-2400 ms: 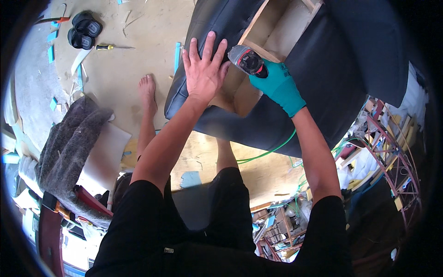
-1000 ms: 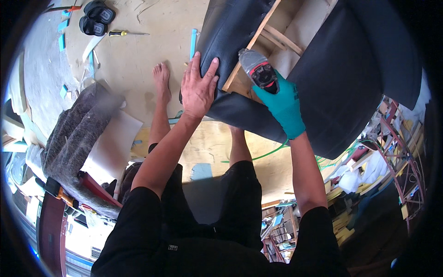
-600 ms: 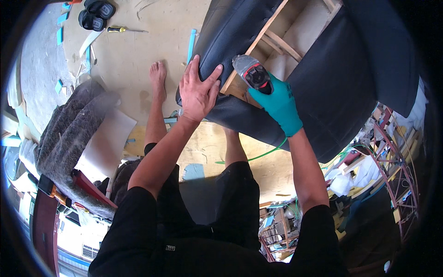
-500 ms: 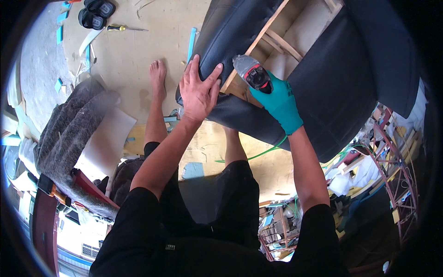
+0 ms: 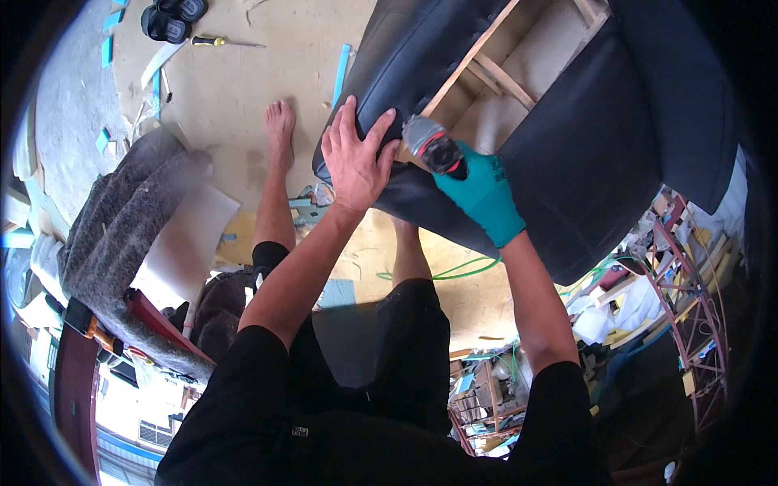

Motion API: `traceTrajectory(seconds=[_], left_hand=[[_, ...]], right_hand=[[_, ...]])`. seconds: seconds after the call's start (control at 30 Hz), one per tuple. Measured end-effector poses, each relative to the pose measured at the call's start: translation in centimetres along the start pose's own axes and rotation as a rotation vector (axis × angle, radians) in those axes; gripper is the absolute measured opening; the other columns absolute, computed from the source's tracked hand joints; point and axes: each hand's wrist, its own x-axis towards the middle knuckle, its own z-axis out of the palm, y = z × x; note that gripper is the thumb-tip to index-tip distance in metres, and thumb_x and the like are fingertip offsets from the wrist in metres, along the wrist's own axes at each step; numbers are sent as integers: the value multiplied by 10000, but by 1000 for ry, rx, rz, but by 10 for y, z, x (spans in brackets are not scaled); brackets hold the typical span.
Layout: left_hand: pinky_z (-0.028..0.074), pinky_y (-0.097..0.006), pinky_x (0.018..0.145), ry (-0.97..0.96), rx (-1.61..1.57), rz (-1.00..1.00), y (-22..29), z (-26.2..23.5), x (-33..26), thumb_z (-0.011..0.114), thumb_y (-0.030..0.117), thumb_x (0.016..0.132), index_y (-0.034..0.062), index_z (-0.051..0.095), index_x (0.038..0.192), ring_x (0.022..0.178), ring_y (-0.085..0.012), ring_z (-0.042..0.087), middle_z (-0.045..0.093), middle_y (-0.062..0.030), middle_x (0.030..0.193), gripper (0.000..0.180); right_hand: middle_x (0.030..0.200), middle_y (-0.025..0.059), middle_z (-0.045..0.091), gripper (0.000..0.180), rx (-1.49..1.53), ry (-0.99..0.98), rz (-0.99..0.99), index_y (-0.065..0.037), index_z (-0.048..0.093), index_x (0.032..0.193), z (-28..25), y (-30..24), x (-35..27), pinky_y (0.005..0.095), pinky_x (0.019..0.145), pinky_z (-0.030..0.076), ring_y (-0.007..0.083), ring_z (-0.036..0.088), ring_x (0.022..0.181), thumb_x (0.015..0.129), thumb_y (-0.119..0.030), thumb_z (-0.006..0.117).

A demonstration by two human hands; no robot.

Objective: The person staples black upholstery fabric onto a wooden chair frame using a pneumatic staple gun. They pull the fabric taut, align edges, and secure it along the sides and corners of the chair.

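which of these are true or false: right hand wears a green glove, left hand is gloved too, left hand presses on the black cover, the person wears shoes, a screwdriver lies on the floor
1. The right hand wears a green glove: true; it grips a power tool at the wooden frame.
2. The left hand is gloved too: false, it is bare.
3. The left hand presses on the black cover: true, spread flat on it beside the frame's edge.
4. The person wears shoes: false, the foot on the floor is bare.
5. A screwdriver lies on the floor: true, at the top left near a pair of black sandals.
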Motion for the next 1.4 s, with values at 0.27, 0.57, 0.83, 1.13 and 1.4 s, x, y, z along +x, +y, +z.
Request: traceTrajectory(seconds=[0.27,0.57,0.83,1.13,1.4], left_hand=[[325,-563,1127,-1,33,8,-2,1,-1,776,287,862,322,611,1416,1411,-443,415,381,-235,1575,579],[407,-421,1170,-168,-527,-65,-51,-42,-10,592,197,1042,121,582,1469,1400,-378,514,515,-201,1534,434],[379,-517,1142,-106,-167,157,-62,-16,-20,610,334,1034,91,435,1571,1390,-451,466,402,-226,1606,615],[459,-468,1068,-480,47,613,-30,-77,69,842,103,748,234,705,1276,1256,-332,539,551,-68,1426,560],[514,-418,905,-774,86,990,5,-46,138,786,84,815,126,726,1088,1050,-280,598,597,-61,1051,284]], right_hand=[[901,229,720,342,-43,-51,-2,-85,663,1102,15,-9,-16,513,731,564,436,709,847,872,-318,761],[923,178,763,443,172,212,204,-27,709,1171,0,30,-83,410,734,584,278,770,871,865,-319,839],[988,140,730,492,-264,871,466,-11,646,1302,-60,150,-121,372,752,541,239,696,828,918,-284,790],[1297,195,688,455,53,745,266,-34,652,1322,-17,82,-97,452,980,527,351,673,1169,936,-248,765],[1021,181,754,447,102,229,76,-57,702,1127,90,21,8,442,867,568,369,730,930,891,-432,761]])
